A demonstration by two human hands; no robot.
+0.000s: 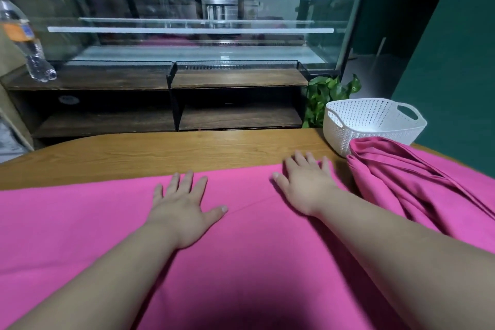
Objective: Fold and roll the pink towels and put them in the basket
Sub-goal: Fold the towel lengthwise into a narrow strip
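A glass case (pixel 187 8) with white shelf bars fills the background. Below it stands a dark wooden shelf (pixel 235 80). A wooden surface (pixel 160 153) runs across the middle of the view. A pink towel (pixel 80 222) lies spread flat over the near part of the surface, its far edge straight, with a faint crease between the two hands. A second towel (pixel 401 182), also pink, lies bunched in folds at the right, its far end touching the near wall of the basket (pixel 372 120); whether it overlaps the flat towel cannot be told. The basket, white and perforated, sits upright at the far right of the surface. The left hand (pixel 182 209) rests palm down on the towel, fingers (pixel 187 179) straight and spread, gripping nothing. The right hand (pixel 305 185) rests palm down at the towel's far edge, likewise flat and gripping nothing. A green plant (pixel 326 94) stands behind the basket. A clear bottle (pixel 24 40) with an orange label stands on the shelf top, far left.
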